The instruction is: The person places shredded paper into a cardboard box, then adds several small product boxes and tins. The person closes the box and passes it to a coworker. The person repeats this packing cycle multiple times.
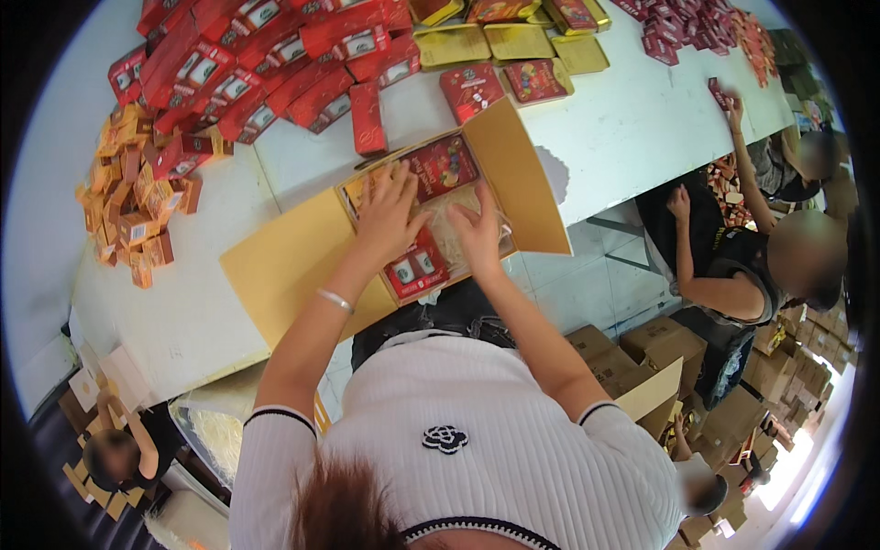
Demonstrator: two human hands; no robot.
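An open gift box (309,254) with tan cardboard flaps lies tilted at the table's near edge. Inside, a red fruit-pictured box (448,163) fills the far right corner, and a red package with two white mugs (416,269) pictured on it sits at the near left. Pale shredded filler (447,220) shows between them. My left hand (388,213), with a bangle at the wrist, spreads its fingers over an orange package (354,189) and the red packages. My right hand (478,230) reaches into the filler, thumb and fingers apart, with nothing visible in its grasp.
Red mug boxes (227,69) pile up at the back left, near small orange cartons (137,199). Golden tins (519,42) and dark red small boxes (677,31) lie farther right. A co-worker (729,275) sits at the right; cardboard cartons (660,344) stand on the floor.
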